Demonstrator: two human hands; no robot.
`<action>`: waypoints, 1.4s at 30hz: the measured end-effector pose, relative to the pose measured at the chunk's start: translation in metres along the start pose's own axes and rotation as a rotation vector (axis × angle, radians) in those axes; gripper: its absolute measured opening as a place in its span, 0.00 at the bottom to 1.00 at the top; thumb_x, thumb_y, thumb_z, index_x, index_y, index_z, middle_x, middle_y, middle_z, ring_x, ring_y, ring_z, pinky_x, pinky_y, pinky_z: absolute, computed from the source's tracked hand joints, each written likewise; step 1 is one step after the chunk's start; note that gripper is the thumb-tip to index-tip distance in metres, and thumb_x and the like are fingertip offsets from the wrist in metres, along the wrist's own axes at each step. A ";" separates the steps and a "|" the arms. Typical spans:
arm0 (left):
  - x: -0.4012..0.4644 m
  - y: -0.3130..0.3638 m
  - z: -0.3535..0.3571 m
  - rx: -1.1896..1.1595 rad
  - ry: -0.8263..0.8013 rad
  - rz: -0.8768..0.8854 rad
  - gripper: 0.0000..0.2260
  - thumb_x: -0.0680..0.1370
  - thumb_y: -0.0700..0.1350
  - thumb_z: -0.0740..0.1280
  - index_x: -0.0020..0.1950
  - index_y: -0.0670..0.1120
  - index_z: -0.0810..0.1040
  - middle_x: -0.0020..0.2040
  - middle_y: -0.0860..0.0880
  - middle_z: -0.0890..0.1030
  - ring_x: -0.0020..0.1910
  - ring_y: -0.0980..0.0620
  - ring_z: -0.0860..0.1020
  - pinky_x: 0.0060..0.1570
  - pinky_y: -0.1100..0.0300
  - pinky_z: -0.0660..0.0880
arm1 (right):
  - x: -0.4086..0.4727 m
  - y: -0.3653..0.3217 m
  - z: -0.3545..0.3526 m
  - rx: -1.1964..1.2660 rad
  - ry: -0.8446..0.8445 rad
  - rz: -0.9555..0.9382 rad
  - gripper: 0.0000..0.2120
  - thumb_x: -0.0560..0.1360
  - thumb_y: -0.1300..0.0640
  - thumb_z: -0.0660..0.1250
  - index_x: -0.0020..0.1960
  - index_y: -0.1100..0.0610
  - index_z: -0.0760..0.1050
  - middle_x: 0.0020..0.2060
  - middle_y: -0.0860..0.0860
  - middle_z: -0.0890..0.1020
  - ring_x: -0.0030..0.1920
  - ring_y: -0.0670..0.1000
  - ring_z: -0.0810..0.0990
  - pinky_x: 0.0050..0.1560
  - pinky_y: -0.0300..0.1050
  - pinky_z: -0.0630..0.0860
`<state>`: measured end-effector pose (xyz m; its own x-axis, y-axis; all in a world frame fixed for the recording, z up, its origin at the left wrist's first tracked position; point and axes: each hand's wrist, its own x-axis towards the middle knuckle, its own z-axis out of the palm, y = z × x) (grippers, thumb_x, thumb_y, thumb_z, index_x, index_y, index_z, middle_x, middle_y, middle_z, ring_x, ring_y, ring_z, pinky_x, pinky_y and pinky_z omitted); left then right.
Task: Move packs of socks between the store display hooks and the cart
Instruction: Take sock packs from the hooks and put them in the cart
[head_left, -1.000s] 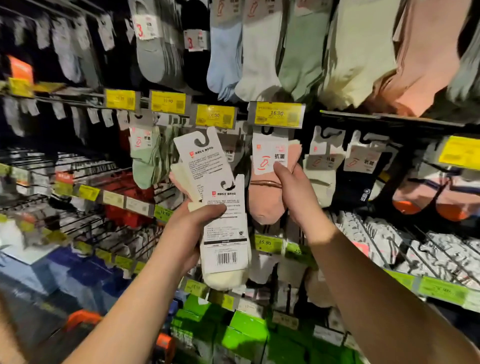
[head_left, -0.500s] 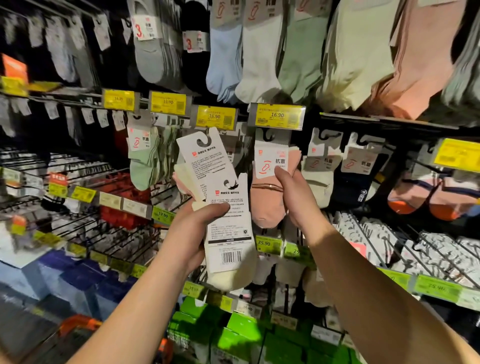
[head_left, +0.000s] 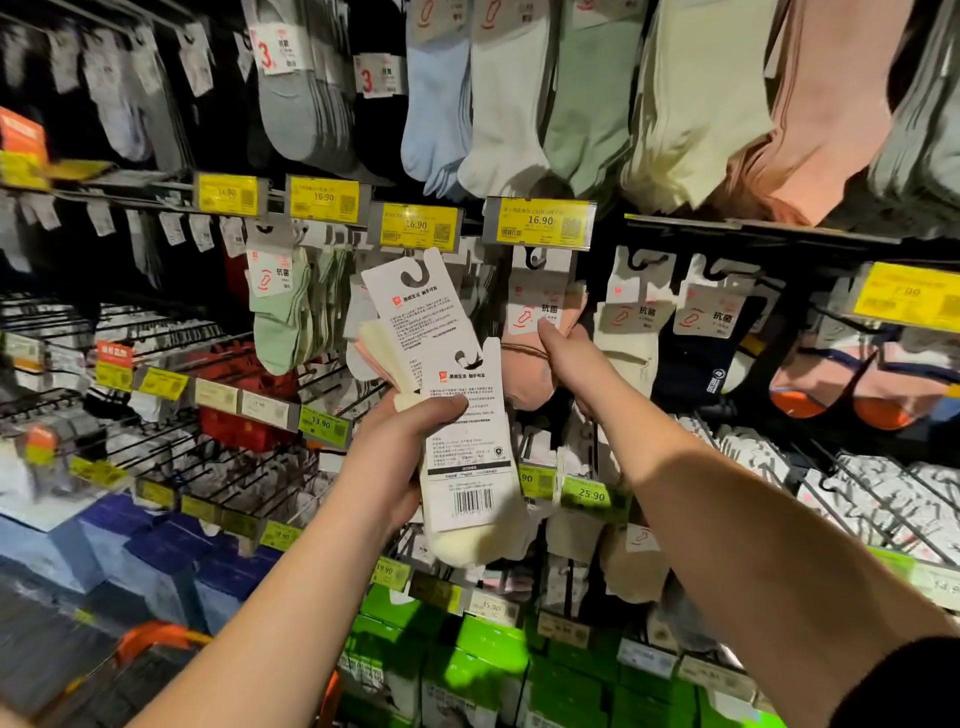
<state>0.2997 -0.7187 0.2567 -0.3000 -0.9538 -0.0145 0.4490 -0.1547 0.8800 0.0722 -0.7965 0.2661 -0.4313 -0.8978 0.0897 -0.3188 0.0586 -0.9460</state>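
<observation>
Two sock packs (head_left: 457, 415), fanned with their white backing cards showing, are gripped in the left hand (head_left: 387, 457), thumb pressed across the front card. A pink sock pack (head_left: 535, 332) hanging on its display hook (head_left: 535, 258) is pinched by the right hand (head_left: 569, 358), thumb on its label. An orange-handled cart (head_left: 156, 636) is seen at lower left.

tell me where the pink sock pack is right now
In the head view, the pink sock pack hangs just right of centre under a 16.90 price tag, pinched by the right hand.
</observation>
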 end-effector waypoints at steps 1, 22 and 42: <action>0.000 0.000 0.000 0.003 -0.003 0.001 0.16 0.77 0.30 0.65 0.64 0.38 0.77 0.52 0.40 0.86 0.48 0.41 0.85 0.53 0.46 0.80 | -0.004 0.002 0.000 -0.007 0.000 0.006 0.29 0.82 0.44 0.63 0.77 0.57 0.62 0.69 0.53 0.76 0.67 0.56 0.76 0.65 0.46 0.72; -0.010 -0.030 0.016 -0.078 0.074 -0.014 0.20 0.84 0.55 0.58 0.69 0.45 0.75 0.57 0.43 0.85 0.57 0.45 0.84 0.57 0.50 0.79 | -0.176 0.041 0.039 -0.347 -0.046 -0.433 0.43 0.65 0.46 0.80 0.75 0.56 0.67 0.70 0.50 0.66 0.66 0.43 0.67 0.67 0.30 0.58; -0.014 -0.023 -0.014 0.260 0.227 0.215 0.20 0.72 0.61 0.66 0.57 0.51 0.82 0.55 0.54 0.86 0.58 0.51 0.83 0.64 0.42 0.75 | -0.170 0.026 0.018 -0.426 0.009 -0.420 0.13 0.73 0.58 0.75 0.57 0.57 0.81 0.36 0.51 0.80 0.29 0.47 0.78 0.27 0.37 0.77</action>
<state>0.3053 -0.7058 0.2296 -0.0162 -0.9944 0.1046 0.2447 0.0975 0.9647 0.1525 -0.6499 0.2207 -0.2017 -0.8783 0.4334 -0.7729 -0.1290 -0.6212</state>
